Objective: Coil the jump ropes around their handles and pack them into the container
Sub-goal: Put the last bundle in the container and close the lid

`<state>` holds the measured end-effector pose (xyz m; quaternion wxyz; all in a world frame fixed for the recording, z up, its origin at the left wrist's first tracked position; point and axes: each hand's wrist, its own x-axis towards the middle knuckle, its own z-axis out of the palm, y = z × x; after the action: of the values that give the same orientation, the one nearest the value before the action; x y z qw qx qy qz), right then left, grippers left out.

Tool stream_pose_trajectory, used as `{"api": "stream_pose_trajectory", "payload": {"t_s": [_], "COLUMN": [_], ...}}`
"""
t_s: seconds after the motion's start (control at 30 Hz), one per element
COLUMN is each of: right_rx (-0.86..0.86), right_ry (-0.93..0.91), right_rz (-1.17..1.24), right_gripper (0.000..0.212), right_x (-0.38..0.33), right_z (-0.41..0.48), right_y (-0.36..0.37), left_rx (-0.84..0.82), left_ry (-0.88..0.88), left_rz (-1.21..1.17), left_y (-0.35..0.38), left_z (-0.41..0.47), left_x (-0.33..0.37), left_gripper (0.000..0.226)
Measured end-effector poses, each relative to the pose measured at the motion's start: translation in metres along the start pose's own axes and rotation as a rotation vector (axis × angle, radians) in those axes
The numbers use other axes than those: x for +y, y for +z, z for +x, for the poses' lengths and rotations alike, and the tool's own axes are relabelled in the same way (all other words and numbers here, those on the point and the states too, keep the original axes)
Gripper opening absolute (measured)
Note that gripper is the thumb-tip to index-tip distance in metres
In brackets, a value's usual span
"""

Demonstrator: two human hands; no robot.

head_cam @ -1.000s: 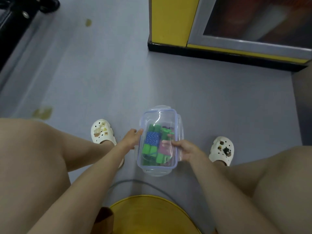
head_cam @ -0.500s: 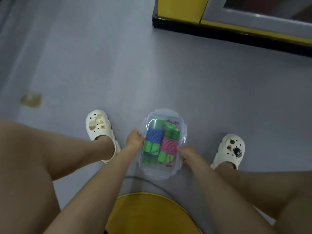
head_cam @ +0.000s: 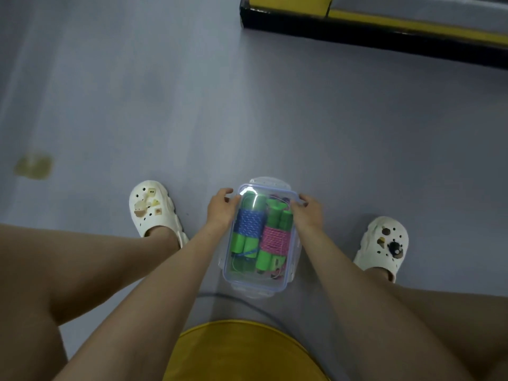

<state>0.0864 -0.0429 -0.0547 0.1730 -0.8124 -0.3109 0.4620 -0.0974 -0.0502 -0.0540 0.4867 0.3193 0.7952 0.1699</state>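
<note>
A clear plastic container (head_cam: 296, 259) with its lid on stands on the grey floor between my feet. Inside lie two jump ropes: a blue rope coiled on green handles (head_cam: 249, 226) on the left and a pink rope coiled on green handles (head_cam: 275, 239) on the right. My left hand (head_cam: 221, 209) grips the container's far left edge with curled fingers. My right hand (head_cam: 307, 211) grips the far right edge the same way.
A white clog (head_cam: 154, 209) is left of the container and another white clog (head_cam: 383, 244) is right of it. A yellow round seat (head_cam: 242, 353) and a thin grey cable (head_cam: 255, 307) lie below. A yellow and black cabinet base (head_cam: 371, 26) stands at the top right.
Both hands have slid from the container's middle and near sides up to its far corners. The camera has tilted down and closer.
</note>
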Motion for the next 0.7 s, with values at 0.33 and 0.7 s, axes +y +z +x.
{"api": "stream_pose_trajectory", "payload": {"t_s": [0.33,0.7], "right_rx": [0.083,0.116], "right_ry": [0.004,0.066], "right_rz": [0.007,0.064], "right_gripper": [0.031,0.031], "right_x": [0.003,-0.002], "right_z": [0.022,0.027], "right_y": [0.001,0.005], "left_rx": [0.153,0.093], "left_ry": [0.0,-0.003], "left_rz": [-0.18,-0.091], "left_y": [0.018,0.012], "left_z": [0.018,0.026], "left_x": [0.007,0.013], "left_gripper": [0.028,0.031]}}
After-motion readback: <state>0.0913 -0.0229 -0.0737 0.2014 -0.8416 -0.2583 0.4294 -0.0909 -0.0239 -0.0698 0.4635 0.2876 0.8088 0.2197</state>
